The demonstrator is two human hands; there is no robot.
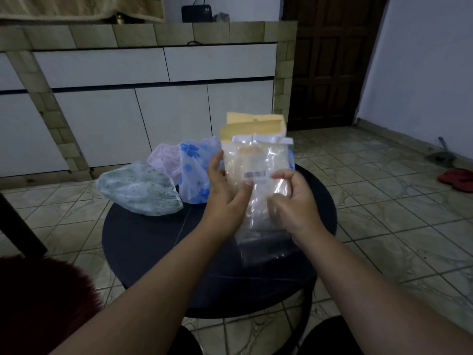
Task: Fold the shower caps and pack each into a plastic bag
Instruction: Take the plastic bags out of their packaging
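Observation:
Both hands hold up a stack of clear plastic bags with yellow card headers above the round black table. My left hand grips the stack's left edge, thumb on the front. My right hand pinches the lower right part of the front bag. Behind the hands, on the table's far side, lie three shower caps: a green-patterned one, a pink one and a blue-flowered one. One more clear bag lies flat on the table under the hands.
White cabinets with a tiled frame stand behind the table. A dark wooden door is at the back right. Red slippers and a dustpan lie on the tiled floor at right. A dark red furry cushion is at the lower left.

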